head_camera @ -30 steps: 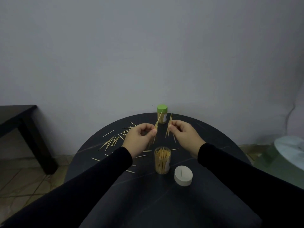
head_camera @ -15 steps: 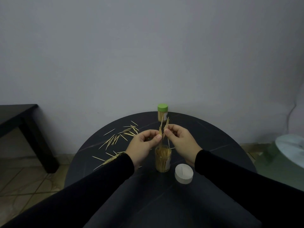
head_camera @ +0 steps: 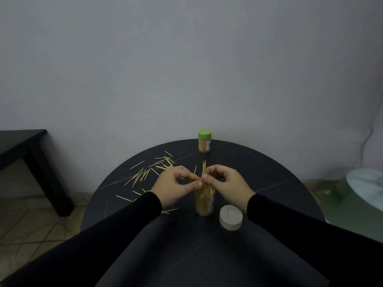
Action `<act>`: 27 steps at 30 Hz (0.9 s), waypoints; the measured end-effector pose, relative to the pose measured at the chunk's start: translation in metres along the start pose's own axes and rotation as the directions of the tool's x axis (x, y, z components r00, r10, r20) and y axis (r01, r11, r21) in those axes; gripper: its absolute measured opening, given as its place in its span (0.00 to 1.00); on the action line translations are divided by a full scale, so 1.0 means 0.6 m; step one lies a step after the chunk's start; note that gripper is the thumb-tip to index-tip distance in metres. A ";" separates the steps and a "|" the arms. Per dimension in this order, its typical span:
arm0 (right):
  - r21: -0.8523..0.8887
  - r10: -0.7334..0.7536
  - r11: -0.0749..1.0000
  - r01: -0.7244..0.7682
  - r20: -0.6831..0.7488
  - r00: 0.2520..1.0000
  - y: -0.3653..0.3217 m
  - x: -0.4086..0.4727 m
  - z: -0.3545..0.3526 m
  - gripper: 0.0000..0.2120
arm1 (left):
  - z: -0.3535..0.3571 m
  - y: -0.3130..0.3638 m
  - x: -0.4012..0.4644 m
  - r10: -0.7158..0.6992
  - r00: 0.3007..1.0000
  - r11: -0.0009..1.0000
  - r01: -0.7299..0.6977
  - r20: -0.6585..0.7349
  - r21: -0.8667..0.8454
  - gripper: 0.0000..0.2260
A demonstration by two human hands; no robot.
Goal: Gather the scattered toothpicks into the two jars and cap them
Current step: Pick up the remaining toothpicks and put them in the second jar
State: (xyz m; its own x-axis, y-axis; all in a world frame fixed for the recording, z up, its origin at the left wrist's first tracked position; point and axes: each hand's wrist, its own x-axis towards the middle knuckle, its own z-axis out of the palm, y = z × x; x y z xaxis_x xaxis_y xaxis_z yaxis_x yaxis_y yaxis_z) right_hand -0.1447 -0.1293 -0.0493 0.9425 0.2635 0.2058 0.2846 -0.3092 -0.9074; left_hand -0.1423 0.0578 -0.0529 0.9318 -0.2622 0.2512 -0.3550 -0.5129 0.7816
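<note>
**Both hands pinch a toothpick bundle over the open jar**

Both hands meet above the uncapped jar. Left hand [head_camera: 175, 183]: thumb and fingers curled, tips pressed to the lower part of a small upright bundle of toothpicks [head_camera: 203, 169]. Right hand [head_camera: 226, 184]: same posture from the other side, fingertips pinching the same bundle. Bundle stands close to vertical, its tips fanned slightly above the fingers; its lower ends run down toward the jar mouth, hidden behind the fingers, so whether they are already inside I cannot tell. One single pick juts up just left of the bundle, near the left thumb.

Open jar [head_camera: 204, 203]: clear, upright, near the table's middle, directly under the hands, well filled with upright toothpicks. White label patch on its right side.

White cap [head_camera: 230, 217]: lying on the table just right of and nearer than the open jar, not touching it as far as I can see. A thin dark line crosses its top.

Second jar [head_camera: 204, 145]: at the far edge of the table, upright, filled, green cap [head_camera: 204, 134] on.

Loose toothpicks [head_camera: 145, 172]: scattered over the left and far-left part of the table, well apart from both jars; a few more lie near the left wrist, partly hidden by the black sleeve [head_camera: 128, 222].

Round black table [head_camera: 269, 183]. Grey wall behind. Dark low table [head_camera: 24, 141] at the left edge; a pale round object at the right edge, blurred.
</note>
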 end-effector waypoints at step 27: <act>-0.473 0.167 0.878 0.072 0.444 0.880 0.012 0.023 -0.077 0.25 | 0.006 0.012 -0.007 0.401 0.911 0.835 -0.405 0.091 0.372 0.23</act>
State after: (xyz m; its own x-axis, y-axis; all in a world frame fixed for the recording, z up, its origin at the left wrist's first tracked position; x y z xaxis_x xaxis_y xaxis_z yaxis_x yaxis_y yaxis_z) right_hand -0.1216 -0.1700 -0.0359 0.7991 0.5862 -0.1333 0.4009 -0.6849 -0.6085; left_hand -0.1491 0.0523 -0.0507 0.6999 -0.5190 0.4907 -0.7021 -0.6262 0.3391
